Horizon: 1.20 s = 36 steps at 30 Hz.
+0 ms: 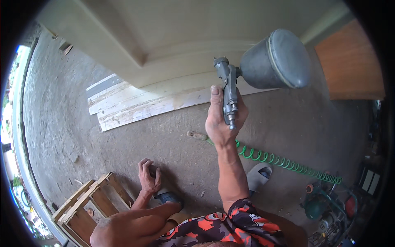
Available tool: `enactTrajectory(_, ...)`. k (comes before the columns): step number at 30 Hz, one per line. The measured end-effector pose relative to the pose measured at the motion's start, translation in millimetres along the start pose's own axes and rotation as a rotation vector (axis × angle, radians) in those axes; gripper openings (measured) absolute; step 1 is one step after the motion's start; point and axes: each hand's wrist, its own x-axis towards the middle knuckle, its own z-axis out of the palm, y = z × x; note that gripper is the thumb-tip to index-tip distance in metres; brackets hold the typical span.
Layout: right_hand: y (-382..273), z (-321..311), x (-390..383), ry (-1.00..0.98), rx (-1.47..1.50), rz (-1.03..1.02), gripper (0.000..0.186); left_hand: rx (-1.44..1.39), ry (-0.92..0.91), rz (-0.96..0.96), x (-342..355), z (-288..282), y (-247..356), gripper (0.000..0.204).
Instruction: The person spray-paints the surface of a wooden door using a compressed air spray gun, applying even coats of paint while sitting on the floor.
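My right hand point(226, 117) is wrapped round a metal spray gun point(228, 82) with a large grey cup point(275, 59) on its right. The gun is raised in front of a big pale-painted panel point(173, 29) with recessed edges, which stands over long white-streaked boards point(140, 105) on the concrete floor. A green coiled hose point(284, 162) runs from under my right forearm toward the lower right. My left hand point(150, 177) is low beside my sandaled foot point(168, 197), fingers curled round a small dark object I cannot make out.
A wooden crate point(88, 201) sits at the lower left, near the raised edge point(24, 136) of the concrete floor point(70, 123). A compressor with green parts point(314, 208) stands at the lower right. An orange-brown wooden panel point(349, 61) is at the upper right. My other sandal point(257, 179) is under the hose.
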Motion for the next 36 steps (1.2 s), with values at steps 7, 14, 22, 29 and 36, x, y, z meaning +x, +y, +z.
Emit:
enactTrajectory(7, -13, 93, -62, -0.068, -0.004, -0.102, 0.030, -0.078, 0.001, -0.016, -4, -3, -16, 0.047)
enactTrajectory(14, 0, 166, -113, -0.140, -0.027, -0.286, 0.019, -0.101, -0.012, -0.013, -2, -1, -15, 0.052)
enactTrajectory(22, 1, 229, -156, -0.273, 0.099, -0.143, 0.014, -0.006, -0.272, -0.075, -54, 19, -89, 0.089)
enactTrajectory(29, 6, 206, -144, -0.293, 0.139, -0.168, 0.018, -0.052, -0.144, -0.004, -26, 8, -48, 0.075)
enactTrajectory(36, -10, 131, -79, -0.229, 0.090, -0.180, 0.011, -0.096, 0.015, 0.034, 2, 3, -12, 0.045)
